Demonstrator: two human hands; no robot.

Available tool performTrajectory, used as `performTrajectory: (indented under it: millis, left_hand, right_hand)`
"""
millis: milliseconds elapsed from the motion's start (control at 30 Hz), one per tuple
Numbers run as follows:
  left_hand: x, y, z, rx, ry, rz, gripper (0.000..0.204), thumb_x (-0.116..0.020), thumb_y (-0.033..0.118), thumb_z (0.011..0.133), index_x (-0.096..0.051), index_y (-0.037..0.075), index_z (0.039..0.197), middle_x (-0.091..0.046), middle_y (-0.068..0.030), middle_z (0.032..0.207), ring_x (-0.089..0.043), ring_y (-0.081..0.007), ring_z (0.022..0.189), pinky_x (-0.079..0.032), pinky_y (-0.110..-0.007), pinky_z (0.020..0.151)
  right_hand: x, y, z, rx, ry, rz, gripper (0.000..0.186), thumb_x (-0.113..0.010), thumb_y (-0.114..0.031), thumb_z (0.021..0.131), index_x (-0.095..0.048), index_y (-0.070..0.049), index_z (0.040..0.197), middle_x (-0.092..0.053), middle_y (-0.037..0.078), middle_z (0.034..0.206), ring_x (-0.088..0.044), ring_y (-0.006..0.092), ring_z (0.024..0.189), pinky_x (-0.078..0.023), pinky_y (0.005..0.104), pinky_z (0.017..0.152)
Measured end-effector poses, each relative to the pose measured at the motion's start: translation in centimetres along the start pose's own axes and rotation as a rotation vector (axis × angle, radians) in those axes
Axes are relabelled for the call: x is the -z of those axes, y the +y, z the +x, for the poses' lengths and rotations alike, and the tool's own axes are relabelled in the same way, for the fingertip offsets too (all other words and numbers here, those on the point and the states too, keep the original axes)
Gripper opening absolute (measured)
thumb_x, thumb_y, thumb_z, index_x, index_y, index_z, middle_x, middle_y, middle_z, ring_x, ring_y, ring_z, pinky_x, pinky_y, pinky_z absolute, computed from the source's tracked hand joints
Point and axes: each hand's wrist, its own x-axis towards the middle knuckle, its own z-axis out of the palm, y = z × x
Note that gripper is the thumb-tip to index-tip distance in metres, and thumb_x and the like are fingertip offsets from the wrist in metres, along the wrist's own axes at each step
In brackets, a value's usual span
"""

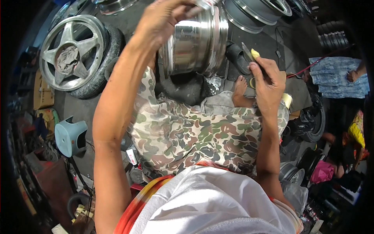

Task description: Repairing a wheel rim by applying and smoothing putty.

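Note:
My left hand [165,21] is raised at the top edge, above a polished metal wheel rim [189,45] lying on its side, with its fingers closed on a small, shiny, pale item [204,4], partly cut off and too unclear to name. My right hand [267,85] holds a thin, pointed metal blade [245,50] upright, with a yellow lump [255,53] at its thumb and fingertip; whether this is stuck to the blade I cannot tell. A dark slipper [237,58] lies beside the rim, just behind the blade, and my bare foot [240,87] is below it.
A spoked alloy wheel [74,37] rests on a tire at left, above a pale blue plastic stool [65,138]. More rims [253,15] stand at the top. At right are another person's hand [354,75] and blue patterned clothing [335,78], a red cord [296,73] and black bags [306,121].

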Motion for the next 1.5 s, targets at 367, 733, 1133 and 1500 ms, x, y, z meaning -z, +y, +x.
performTrajectory:
  millis: [367,733,1133,1500]
  left_hand:
    - [7.2,2.3,0.1,-0.161,0.233,0.020,0.018,-0.071,0.005,0.088,-0.068,-0.001,0.104,-0.073,-0.0069,0.103,-0.070,-0.0174,0.099,-0.058,-0.031,0.094]
    - [1.4,-1.6,0.3,0.136,-0.126,0.195,0.006,-0.072,0.004,0.091,-0.067,0.001,0.093,-0.067,-0.0041,0.079,-0.062,-0.0103,0.066,-0.061,-0.031,0.080]
    - [-0.2,-2.1,-1.3,0.204,-0.289,0.327,0.012,-0.074,0.010,0.092,-0.067,0.001,0.097,-0.074,-0.0086,0.096,-0.075,-0.0166,0.088,-0.063,-0.030,0.086]
    - [-1.1,-2.0,-1.8,0.180,-0.346,0.379,0.011,-0.073,0.012,0.094,-0.066,0.004,0.096,-0.074,-0.0062,0.096,-0.075,-0.0165,0.087,-0.062,-0.030,0.086]
  right_hand:
    - [2.1,3.6,-0.7,-0.126,0.100,0.081,0.028,-0.076,-0.002,0.093,-0.070,0.006,0.118,-0.065,0.006,0.110,-0.059,0.0086,0.096,-0.049,0.0218,0.084]
    - [1.0,2.9,0.0,-0.103,-0.014,0.102,0.027,-0.077,0.000,0.091,-0.072,0.007,0.116,-0.066,0.004,0.101,-0.059,0.0074,0.086,-0.048,0.0198,0.077]
    - [-1.1,-0.3,1.0,-0.016,0.029,0.129,0.023,-0.083,0.001,0.083,-0.077,0.004,0.106,-0.072,0.008,0.099,-0.065,0.0123,0.089,-0.049,0.0235,0.080]
    - [-1.1,-0.6,1.5,0.042,0.024,-0.025,0.020,-0.082,-0.003,0.084,-0.078,0.002,0.103,-0.073,0.008,0.096,-0.066,0.0130,0.086,-0.050,0.0243,0.079]
